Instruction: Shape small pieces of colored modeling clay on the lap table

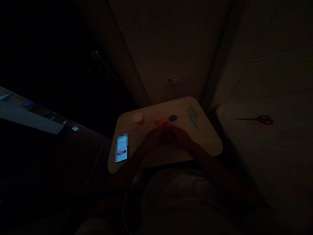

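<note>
In dim light, my left hand [157,134] and my right hand [177,135] meet over the small wooden table [168,156]. Their fingers are curled in toward each other around something dark that I cannot make out. Touching or just beyond the fingertips is a bright red piece [165,123]. An orange piece [153,126] lies beside my left hand, with a pink piece [158,119] a little farther back. A dark purple oval piece [173,117] rests behind my right hand. Several thin teal strips [193,112] lie at the table's right.
A lit phone [121,148] lies at the table's left, and a pale round tub [138,118] stands near the back left. Scissors [264,119] rest on a pale surface to the right. A wall socket [171,79] holds a plug and cable.
</note>
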{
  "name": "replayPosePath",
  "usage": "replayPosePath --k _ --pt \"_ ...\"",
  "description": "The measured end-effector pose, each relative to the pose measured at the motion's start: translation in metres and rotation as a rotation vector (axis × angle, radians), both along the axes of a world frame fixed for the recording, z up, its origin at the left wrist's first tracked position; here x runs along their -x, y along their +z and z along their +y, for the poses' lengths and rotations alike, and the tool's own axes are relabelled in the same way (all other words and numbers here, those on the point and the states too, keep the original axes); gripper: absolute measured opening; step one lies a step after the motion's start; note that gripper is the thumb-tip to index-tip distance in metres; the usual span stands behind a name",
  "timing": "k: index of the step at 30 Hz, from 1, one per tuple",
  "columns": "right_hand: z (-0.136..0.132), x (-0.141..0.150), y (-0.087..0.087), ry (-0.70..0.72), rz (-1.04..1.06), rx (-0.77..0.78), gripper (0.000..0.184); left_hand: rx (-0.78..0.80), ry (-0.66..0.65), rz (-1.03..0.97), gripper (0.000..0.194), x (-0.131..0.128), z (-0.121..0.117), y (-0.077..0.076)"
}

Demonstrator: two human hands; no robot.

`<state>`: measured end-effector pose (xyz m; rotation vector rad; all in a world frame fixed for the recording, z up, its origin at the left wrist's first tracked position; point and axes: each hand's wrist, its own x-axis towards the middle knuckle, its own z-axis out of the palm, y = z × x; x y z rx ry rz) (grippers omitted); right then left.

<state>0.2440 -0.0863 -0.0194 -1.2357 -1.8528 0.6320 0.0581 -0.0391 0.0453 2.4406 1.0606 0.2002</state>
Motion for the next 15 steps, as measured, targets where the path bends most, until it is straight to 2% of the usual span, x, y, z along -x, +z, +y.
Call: replayPosePath --k 4,7,10,13,15 --pt "0.003 0.0 -0.003 -0.022 0.012 -0.027 0.049 -0.017 -0.029 -0.09 0.029 0.007 -0.004 -0.014" --pt "0.003 -0.001 -0.001 0.021 0.0 -0.025 0.03 -0.085 -0.036 -0.14 0.032 0.015 -0.011 -0.02" --pt "0.003 0.0 0.002 0.042 -0.036 -0.004 0.014 -0.138 -0.055 -0.181 0.026 0.021 -0.019 -0.022" --pt "0.004 0.001 0.002 0.028 -0.062 0.008 0.01 -0.142 -0.06 -0.211 0.017 0.024 -0.022 -0.022" --pt "0.005 0.001 0.002 0.023 -0.066 0.013 0.014 -0.125 -0.047 -0.239 0.016 0.024 -0.021 -0.025"
